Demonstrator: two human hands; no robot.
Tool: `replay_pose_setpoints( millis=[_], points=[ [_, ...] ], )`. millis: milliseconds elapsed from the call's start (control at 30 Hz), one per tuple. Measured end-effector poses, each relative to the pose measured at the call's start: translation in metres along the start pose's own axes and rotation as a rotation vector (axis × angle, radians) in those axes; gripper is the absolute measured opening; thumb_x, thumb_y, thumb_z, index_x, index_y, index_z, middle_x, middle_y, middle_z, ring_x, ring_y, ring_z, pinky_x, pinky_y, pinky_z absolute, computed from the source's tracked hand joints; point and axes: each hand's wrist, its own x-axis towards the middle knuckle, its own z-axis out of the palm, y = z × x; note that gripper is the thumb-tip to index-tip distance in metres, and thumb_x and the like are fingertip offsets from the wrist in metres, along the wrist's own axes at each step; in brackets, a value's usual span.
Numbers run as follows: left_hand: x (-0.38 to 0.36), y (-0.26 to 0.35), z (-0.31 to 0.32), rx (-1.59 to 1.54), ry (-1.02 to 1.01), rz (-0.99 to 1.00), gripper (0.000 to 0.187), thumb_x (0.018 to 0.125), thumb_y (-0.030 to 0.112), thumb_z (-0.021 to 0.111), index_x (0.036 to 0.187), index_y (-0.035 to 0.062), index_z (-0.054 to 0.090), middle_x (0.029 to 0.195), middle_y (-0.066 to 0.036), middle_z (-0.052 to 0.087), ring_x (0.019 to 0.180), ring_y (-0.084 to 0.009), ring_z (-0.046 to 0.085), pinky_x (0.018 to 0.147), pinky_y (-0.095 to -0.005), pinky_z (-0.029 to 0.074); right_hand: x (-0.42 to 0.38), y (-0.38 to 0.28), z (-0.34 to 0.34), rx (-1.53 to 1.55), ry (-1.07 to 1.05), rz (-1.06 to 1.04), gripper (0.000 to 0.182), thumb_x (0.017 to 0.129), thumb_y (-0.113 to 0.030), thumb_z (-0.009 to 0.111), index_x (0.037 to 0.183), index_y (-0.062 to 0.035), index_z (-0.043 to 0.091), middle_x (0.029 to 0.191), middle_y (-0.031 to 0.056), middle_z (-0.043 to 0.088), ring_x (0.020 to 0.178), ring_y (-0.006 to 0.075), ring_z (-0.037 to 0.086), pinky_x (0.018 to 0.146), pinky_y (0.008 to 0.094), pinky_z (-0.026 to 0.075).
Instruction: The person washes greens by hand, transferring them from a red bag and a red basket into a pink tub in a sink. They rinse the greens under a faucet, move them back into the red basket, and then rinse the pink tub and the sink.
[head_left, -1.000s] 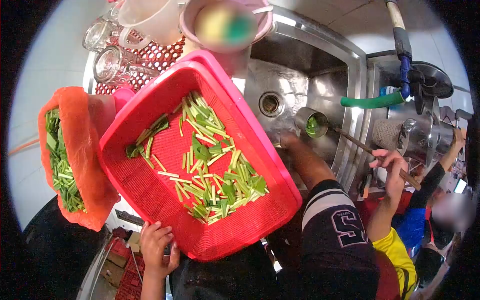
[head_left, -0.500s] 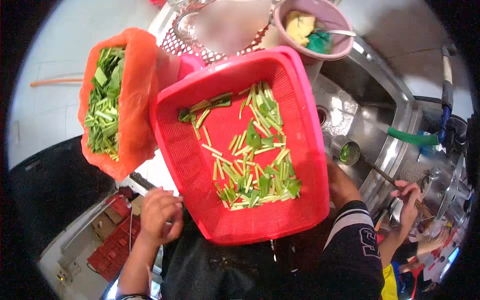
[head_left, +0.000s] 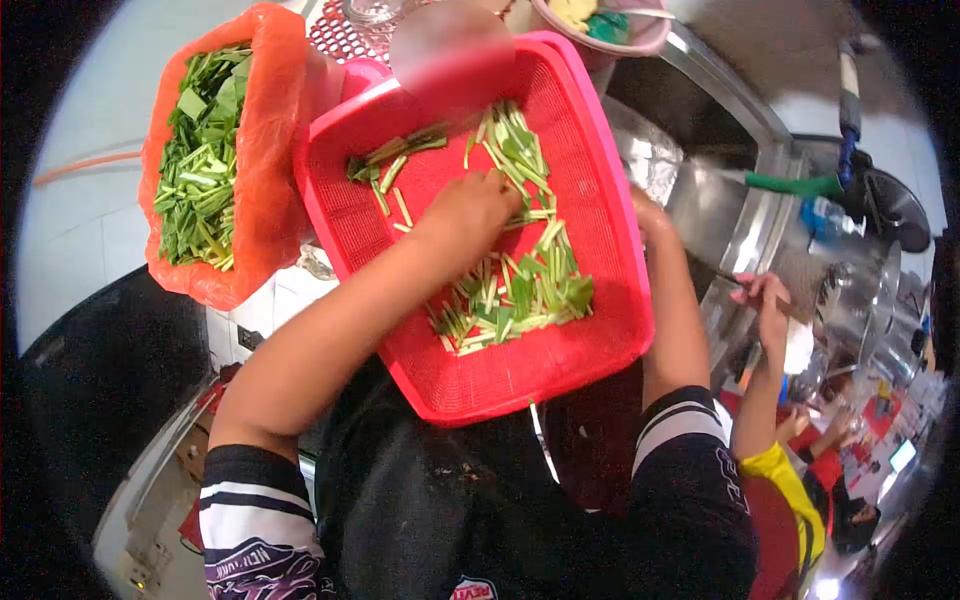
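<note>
A red plastic basket [head_left: 400, 375] tilts toward me, with cut leafy greens [head_left: 540, 285] scattered over its floor and along its walls. My left hand [head_left: 480, 205] reaches inside, its fingers bent closed on some of the cut stems near the middle; the fingertips are partly hidden. At the basket's right side, my right hand [head_left: 652, 218] grips the wall from outside, most of its fingers out of sight behind the rim. Left of the basket stands a container lined with an orange plastic bag [head_left: 270, 150], full of chopped greens [head_left: 205, 170].
A steel sink [head_left: 715, 205] lies to the right. Beyond the basket sits a pink bowl [head_left: 650, 38] with a yellow and a green item inside. Another person's hand [head_left: 768, 298] holds a long handle at the right. A green hose end [head_left: 790, 184] hangs over the sink edge.
My left hand has moved from outside the basket's left side into it, onto the greens. Basket and bag appear higher in view. My right hand stays at the basket's right side.
</note>
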Motion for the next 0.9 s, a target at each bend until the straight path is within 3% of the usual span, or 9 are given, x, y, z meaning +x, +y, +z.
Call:
replay_pose_setpoints(
  millis=[133, 233, 367, 433, 567, 633, 733, 833, 900],
  points=[
    [-0.009, 0.022, -0.010, -0.217, 0.049, 0.123, 0.027, 0.077, 0.007, 0.063, 0.103, 0.0017, 0.059, 0.098, -0.021, 0.057, 0.096, -0.0415, 0.057, 0.083, -0.0467, 0.049, -0.060, -0.027, -0.021, 0.157, 0.000, -0.210, 0.009, 0.089, -0.013, 0.059, 0.095, -0.0074, 0.062, 0.083, 0.0014, 0.063, 0.067, 0.0101, 0.057, 0.057, 0.0226, 0.046],
    [-0.028, 0.047, 0.017, -0.267, -0.186, 0.300, 0.022, 0.077, 0.006, 0.059, 0.099, 0.0014, 0.059, 0.100, -0.020, 0.057, 0.099, -0.0405, 0.057, 0.083, -0.0469, 0.048, -0.109, -0.049, -0.011, 0.195, 0.094, -0.251, 0.012, 0.091, -0.009, 0.055, 0.102, -0.0033, 0.059, 0.084, 0.0050, 0.062, 0.069, 0.0144, 0.058, 0.062, 0.0263, 0.048],
    [-0.037, 0.059, 0.047, 0.124, 0.065, 0.526, 0.042, 0.081, 0.012, 0.062, 0.122, 0.0123, 0.054, 0.117, -0.016, 0.053, 0.106, -0.0382, 0.058, 0.086, -0.0452, 0.049, -0.170, -0.061, 0.017, 0.105, 0.398, -0.311, 0.016, 0.092, -0.007, 0.054, 0.107, -0.0024, 0.057, 0.087, 0.0056, 0.062, 0.072, 0.0129, 0.059, 0.065, 0.0262, 0.051],
    [-0.025, 0.057, 0.049, 0.241, -0.072, 0.598, 0.052, 0.083, 0.016, 0.063, 0.132, 0.0177, 0.048, 0.128, -0.016, 0.050, 0.109, -0.0384, 0.058, 0.088, -0.0462, 0.050, -0.198, -0.061, 0.039, 0.043, 0.527, -0.346, 0.018, 0.092, -0.008, 0.054, 0.109, -0.0018, 0.057, 0.088, 0.0053, 0.062, 0.073, 0.0117, 0.059, 0.067, 0.0261, 0.052],
    [0.000, 0.042, 0.055, 0.109, -0.328, 0.623, 0.039, 0.085, 0.017, 0.061, 0.123, 0.0118, 0.057, 0.120, -0.018, 0.059, 0.105, -0.0392, 0.061, 0.086, -0.0474, 0.052, -0.245, -0.046, 0.093, 0.065, 0.641, -0.448, 0.023, 0.091, -0.003, 0.054, 0.114, -0.0059, 0.058, 0.088, 0.0049, 0.062, 0.070, 0.0109, 0.059, 0.061, 0.0248, 0.052],
    [0.011, 0.034, 0.052, -0.322, -0.381, 0.474, 0.038, 0.081, 0.010, 0.062, 0.119, 0.0036, 0.060, 0.117, -0.023, 0.061, 0.105, -0.0399, 0.061, 0.087, -0.0480, 0.051, -0.252, -0.041, 0.134, 0.044, 0.683, -0.533, 0.024, 0.090, -0.001, 0.057, 0.112, -0.0079, 0.062, 0.083, 0.0044, 0.062, 0.066, 0.0115, 0.060, 0.061, 0.0269, 0.052],
    [0.021, 0.011, 0.038, -0.346, -0.363, 0.413, 0.036, 0.080, 0.014, 0.066, 0.113, 0.0002, 0.062, 0.100, -0.026, 0.066, 0.098, -0.0417, 0.064, 0.086, -0.0454, 0.051, -0.228, -0.021, 0.173, -0.215, 0.789, -0.482, 0.019, 0.090, -0.002, 0.054, 0.104, -0.0053, 0.067, 0.084, 0.0119, 0.068, 0.071, 0.0216, 0.067, 0.063, 0.0372, 0.055],
    [0.015, 0.001, 0.013, -0.389, -0.307, 0.317, 0.034, 0.081, 0.018, 0.068, 0.110, 0.0006, 0.064, 0.099, -0.027, 0.066, 0.096, -0.0416, 0.064, 0.085, -0.0456, 0.051, -0.194, -0.010, 0.189, -0.891, 1.015, -0.311, 0.021, 0.089, -0.004, 0.051, 0.098, -0.0020, 0.071, 0.091, 0.0222, 0.070, 0.084, 0.0359, 0.070, 0.071, 0.0475, 0.056],
    [0.014, -0.006, 0.003, -0.375, -0.316, 0.274, 0.033, 0.082, 0.020, 0.068, 0.108, 0.0005, 0.065, 0.099, -0.027, 0.066, 0.096, -0.0414, 0.064, 0.084, -0.0459, 0.051, -0.179, -0.011, 0.205, -0.900, 0.951, 0.114, 0.025, 0.088, -0.006, 0.050, 0.099, -0.0001, 0.071, 0.098, 0.0270, 0.068, 0.095, 0.0433, 0.067, 0.078, 0.0529, 0.055]
  ],
)
